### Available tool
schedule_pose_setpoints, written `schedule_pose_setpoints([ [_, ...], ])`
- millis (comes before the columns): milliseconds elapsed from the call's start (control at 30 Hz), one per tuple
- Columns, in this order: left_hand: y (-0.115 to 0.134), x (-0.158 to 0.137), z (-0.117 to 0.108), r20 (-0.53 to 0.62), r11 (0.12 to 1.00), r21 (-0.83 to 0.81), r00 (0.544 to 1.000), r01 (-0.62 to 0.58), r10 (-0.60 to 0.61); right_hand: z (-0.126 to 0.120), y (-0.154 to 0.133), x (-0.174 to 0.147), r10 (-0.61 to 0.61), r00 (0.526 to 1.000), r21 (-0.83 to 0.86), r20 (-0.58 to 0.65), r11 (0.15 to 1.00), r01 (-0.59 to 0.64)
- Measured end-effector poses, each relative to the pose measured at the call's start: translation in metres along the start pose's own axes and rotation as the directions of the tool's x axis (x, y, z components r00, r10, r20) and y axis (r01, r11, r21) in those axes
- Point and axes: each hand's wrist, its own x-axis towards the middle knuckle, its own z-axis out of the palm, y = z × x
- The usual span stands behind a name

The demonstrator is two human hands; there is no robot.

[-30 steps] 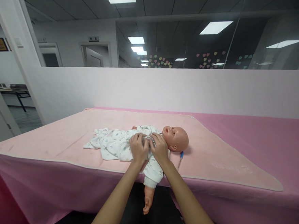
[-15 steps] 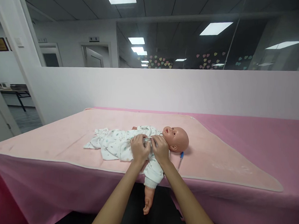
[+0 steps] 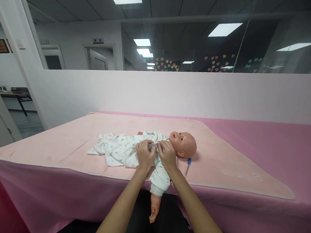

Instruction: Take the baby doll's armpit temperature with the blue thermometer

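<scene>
One baby doll [image 3: 184,144] in one printed white gown [image 3: 121,152] lies on one peach mat [image 3: 221,158], head right, one arm [image 3: 155,205] over the near edge; the left hand [image 3: 145,155] and right hand [image 3: 168,155] pinch one white string [image 3: 154,143] above its chest; one blue-capped stick [image 3: 189,162] lies near its head

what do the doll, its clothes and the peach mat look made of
Doll: likely plastic or vinyl, given the smooth, faintly shiny surface. Clothes: probably soft matte cotton, creased and printed. Peach mat: perhaps plush fabric, matte with faint creases.
</scene>
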Motion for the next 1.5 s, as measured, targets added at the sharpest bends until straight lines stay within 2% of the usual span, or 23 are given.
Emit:
schedule_pose_setpoints([
  [233,-0.001,0.0,0.001,0.046,1.0,0.0,0.999,-0.014,0.013,0.002,0.003,0.001,0.016,1.0,0.039,-0.015,0.999,-0.015],
  [733,-0.005,0.001,0.004,0.051,0.999,0.037,0.999,-0.004,0.002,0.001,0.001,0.0,0.029,0.999,0.058,-0.029,0.998,-0.027],
  [1067,-0.006,0.003,0.0,-0.024,1.0,0.017,1.0,0.0,0.001,0.001,0.001,0.0,0.046,0.998,0.076,-0.03,0.996,-0.044],
  [1267,-0.017,0.008,-0.016,-0.131,0.994,0.036,0.987,0.1,-0.094,0.0,0.001,0.0,0.048,0.998,0.074,-0.037,0.996,-0.045],
  [1367,-0.026,0.008,-0.025,-0.093,0.994,0.053,0.991,0.097,-0.092,0.0,0.001,0.0,0.049,0.998,0.082,-0.04,0.996,-0.046],
  [1500,-0.035,0.006,-0.035,0.022,0.995,0.099,1.0,0.012,-0.015,0.001,0.002,-0.001,0.054,0.998,0.095,-0.04,0.994,-0.05],
])
